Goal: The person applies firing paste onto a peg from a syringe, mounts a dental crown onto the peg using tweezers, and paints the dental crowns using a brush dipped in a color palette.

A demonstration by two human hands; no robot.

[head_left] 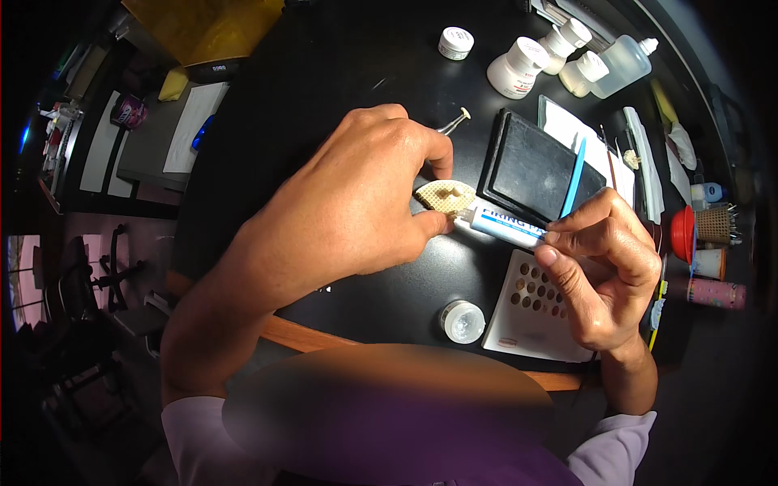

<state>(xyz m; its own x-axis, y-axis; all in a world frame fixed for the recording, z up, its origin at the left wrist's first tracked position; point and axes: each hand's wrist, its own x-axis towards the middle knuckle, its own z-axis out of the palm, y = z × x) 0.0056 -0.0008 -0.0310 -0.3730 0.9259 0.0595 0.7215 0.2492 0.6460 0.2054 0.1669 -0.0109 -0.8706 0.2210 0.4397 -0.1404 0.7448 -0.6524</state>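
Observation:
My left hand (365, 190) reaches over the black table, its thumb and forefinger pinching the edges of a small yellowish honeycomb tray (444, 197). Pale pieces sit on the tray. My right hand (608, 267) holds a white and blue tube (506, 225) labelled "FIRING PA…", with its nozzle pointing left at the tray's lower edge, close to my left thumb. A thin blue tool (575, 178) also rises from between the fingers of my right hand. Whether the nozzle touches the tray is hard to tell.
A black flat case (539, 166) lies right of the tray. White bottles (517, 69) and a round jar (456, 43) stand at the back. Nearer are an open glass jar (463, 321) and a white palette (527, 312). Metal tweezers (454, 122) lie behind my left hand.

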